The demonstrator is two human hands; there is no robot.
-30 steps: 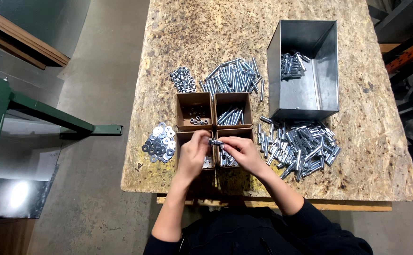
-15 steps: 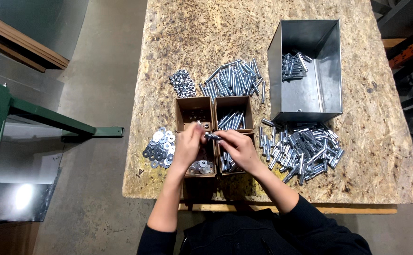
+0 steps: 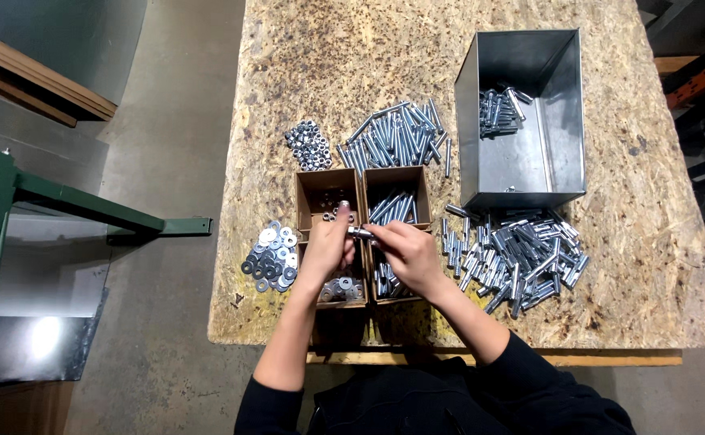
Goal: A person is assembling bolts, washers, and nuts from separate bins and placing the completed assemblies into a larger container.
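Chipboard bench [image 3: 304, 64] near edge: L hand [image 3: 326, 251] & R hand [image 3: 407, 256] fingers clamped on bolt [image 3: 360, 233] over cardboard boxes [image 3: 366, 179].

Hands hide cardboard boxes' [image 3: 320, 187] middle contents

Table [image 3: 352, 64]: tan chipboard, flecked throughout with darker brown and pale straw flakes.
Divided box [image 3: 312, 181]: plain brown cardboard.
Bolt [image 3: 360, 234] between the hands: bright silver.
Bolts on the right [image 3: 522, 254]: shiny silver-grey pile.
Bolts at centre [image 3: 397, 137]: the same silver-grey.
Nuts [image 3: 308, 145]: dull silver heap.
Washers [image 3: 270, 258]: mixed, some bright silver, others dark grey.
Metal bin [image 3: 522, 161]: unpainted grey steel, with soft pale reflections on its walls.
Sleeves [image 3: 546, 387]: black.
Frame [image 3: 87, 205] at left: dark green paint.
Floor [image 3: 167, 97]: mottled grey-brown concrete.
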